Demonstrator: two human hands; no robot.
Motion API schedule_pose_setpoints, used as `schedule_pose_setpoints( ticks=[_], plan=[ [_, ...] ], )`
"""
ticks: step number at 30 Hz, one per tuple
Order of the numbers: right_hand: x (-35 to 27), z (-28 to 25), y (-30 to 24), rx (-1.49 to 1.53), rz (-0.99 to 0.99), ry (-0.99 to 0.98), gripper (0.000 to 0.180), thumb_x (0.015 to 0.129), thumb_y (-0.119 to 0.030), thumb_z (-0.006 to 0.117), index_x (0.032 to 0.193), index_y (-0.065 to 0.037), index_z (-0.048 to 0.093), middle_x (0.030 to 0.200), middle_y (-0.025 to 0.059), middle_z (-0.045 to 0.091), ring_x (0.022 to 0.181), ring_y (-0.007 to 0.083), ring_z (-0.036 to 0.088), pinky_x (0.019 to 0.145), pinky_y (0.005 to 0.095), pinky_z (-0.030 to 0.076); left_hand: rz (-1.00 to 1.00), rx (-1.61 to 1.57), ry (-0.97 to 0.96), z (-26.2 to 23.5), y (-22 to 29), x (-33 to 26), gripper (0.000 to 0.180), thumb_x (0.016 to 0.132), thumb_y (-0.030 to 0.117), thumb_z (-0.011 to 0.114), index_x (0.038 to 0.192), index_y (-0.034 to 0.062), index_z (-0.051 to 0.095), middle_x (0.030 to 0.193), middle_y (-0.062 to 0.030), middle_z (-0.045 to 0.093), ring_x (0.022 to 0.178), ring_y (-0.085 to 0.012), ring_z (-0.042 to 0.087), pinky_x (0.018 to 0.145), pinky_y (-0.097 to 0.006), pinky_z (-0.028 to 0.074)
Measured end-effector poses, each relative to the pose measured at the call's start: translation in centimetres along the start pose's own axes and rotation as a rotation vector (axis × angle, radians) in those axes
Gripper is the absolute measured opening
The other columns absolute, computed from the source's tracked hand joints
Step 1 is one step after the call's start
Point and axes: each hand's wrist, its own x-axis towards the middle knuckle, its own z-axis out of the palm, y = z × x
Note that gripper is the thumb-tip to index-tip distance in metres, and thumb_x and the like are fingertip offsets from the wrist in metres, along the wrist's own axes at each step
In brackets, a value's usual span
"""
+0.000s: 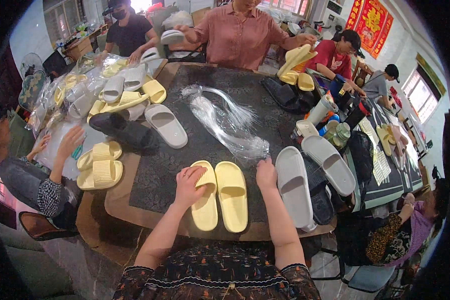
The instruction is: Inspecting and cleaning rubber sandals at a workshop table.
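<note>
Far beyond the right hand [266, 176], a pale wall [411, 46] holds a bright window [419, 86]. A grey-blue chair [372, 278] stands right of that hand

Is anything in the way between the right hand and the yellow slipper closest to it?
Nothing visible: only dark mat shows between the right hand and the nearer yellow slipper. The clear strands lie farther up the mat, their near end at that hand; whether it grips them is hard to tell.
</note>
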Motion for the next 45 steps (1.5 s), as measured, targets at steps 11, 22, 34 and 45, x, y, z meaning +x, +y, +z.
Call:
schedule_pose_setpoints(
  ticks=[11,22,34,45],
  plan=[
    [-3.3,-3.4,0.2,0.317,-0.055,-0.191,0.015,0.078,-0.020,0.062,0.080,-0.005,0.064,0.082,0.0127,0.068,0.076,0.0265,0.066,0.068,0.0374,0.053,-0.001,-0.002,0.015,0.4,-0.3,-0.3,0.050,0.064,0.016,0.069,0.113,0.0145,0.061,0.117,-0.0042,0.058,0.111,-0.0277,0.050,0.097,-0.043,0.035],
    [-10.9,-11.7,0.5,2.121,-0.326,-0.680,0.023,0.079,-0.019,0.068,0.067,-0.012,0.050,0.057,-0.0014,0.050,0.049,0.0103,0.045,0.042,0.0224,0.030,0.025,0.011,0.013,-0.3,0.4,0.1,0.052,0.063,0.017,0.071,0.114,0.0150,0.061,0.116,-0.0043,0.058,0.110,-0.0277,0.050,0.096,-0.043,0.036],
    [-14.2,-7.6,-8.5,1.607,-0.095,-0.106,0.010,0.082,0.003,0.067,0.090,-0.002,0.062,0.091,0.0091,0.067,0.083,0.0115,0.063,0.072,0.0251,0.052,-0.282,-1.035,-0.456,-4.7,7.6,-0.6,0.044,0.078,0.018,0.073,0.119,0.0075,0.062,0.104,-0.0042,0.062,0.094,-0.0135,0.057,0.082,-0.027,0.045],
    [-15.7,-8.9,-8.6,1.378,-0.189,-1.045,0.020,0.091,-0.024,0.062,0.093,-0.005,0.067,0.080,-0.0013,0.065,0.063,0.0052,0.055,0.056,0.0195,0.044,-0.551,-0.624,-0.180,-3.8,4.2,-1.5,0.023,0.089,0.020,0.061,0.087,-0.0005,0.071,0.069,-0.0033,0.066,0.063,-0.0092,0.059,0.060,-0.024,0.047]
  ],
)
